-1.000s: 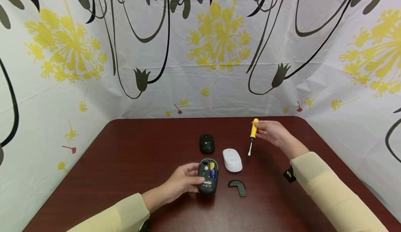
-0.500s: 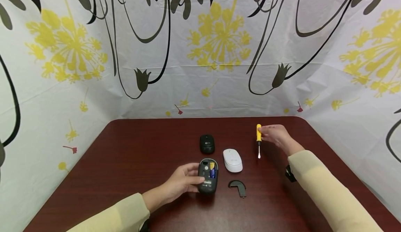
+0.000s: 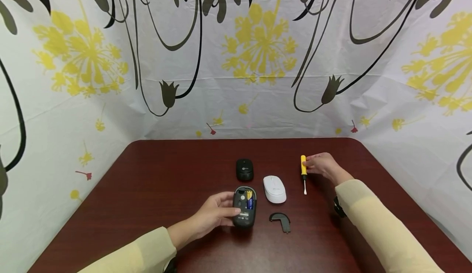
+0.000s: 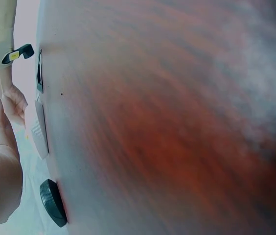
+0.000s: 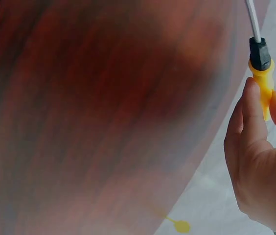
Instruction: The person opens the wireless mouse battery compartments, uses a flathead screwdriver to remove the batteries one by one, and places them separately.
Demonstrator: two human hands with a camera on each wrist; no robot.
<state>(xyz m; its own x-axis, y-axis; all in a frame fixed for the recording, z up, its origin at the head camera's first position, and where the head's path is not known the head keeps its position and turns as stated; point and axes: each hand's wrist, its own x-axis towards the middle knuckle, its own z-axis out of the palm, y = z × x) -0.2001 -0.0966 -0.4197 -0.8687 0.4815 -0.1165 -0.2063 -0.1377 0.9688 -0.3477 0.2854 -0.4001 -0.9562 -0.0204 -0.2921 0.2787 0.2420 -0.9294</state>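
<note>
In the head view my left hand (image 3: 210, 215) grips a dark computer mouse (image 3: 243, 219) by its left side, thumb over the underside. Its underside faces up, and its uncovered battery bay shows a blue-and-yellow battery (image 3: 250, 199). My right hand (image 3: 324, 167) pinches a screwdriver (image 3: 303, 166) by its yellow handle, the metal shaft pointing toward the near edge of the table. In the right wrist view the thumb and fingers (image 5: 252, 110) close on the handle from both sides. A dark hooked battery cover (image 3: 283, 221) lies right of the held mouse.
Beyond the held mouse a black mouse (image 3: 244, 169) sits upright on the dark red-brown table (image 3: 166, 174). A white mouse (image 3: 274, 189) stands between it and the screwdriver. A white cloth (image 3: 221, 68) with a flower print hangs behind the table's far edge.
The right hand has brought the screwdriver a little right and down toward the table, turning it from a slant to nearly straight. The left hand and its mouse have stayed put.
</note>
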